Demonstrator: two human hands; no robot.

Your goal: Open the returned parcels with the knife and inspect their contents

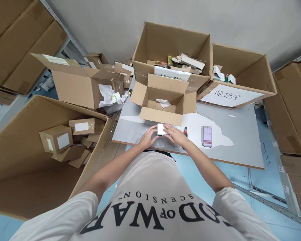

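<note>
Left hand (148, 137) and right hand (175, 134) steady a small white box (161, 128) between them: probably light, stiffish, best gripped by opposite sides.

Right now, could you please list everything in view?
table: 1, grey, centre
small box: 1, white, near table edge
flapped carton: 1, brown, table middle
phone: 1, lilac screen, table right
apparent cutter: 1, red-black, right of small box
labelled cartons: 2, brown, table rear
books: several, mixed, left labelled carton
large carton: 1, brown, left
parcels: several, brown, inside large carton
shelved cartons: several, brown, both sides
T-shirt: 1, white, worn
left hand, right hand: 2, bare, touching small box
</note>
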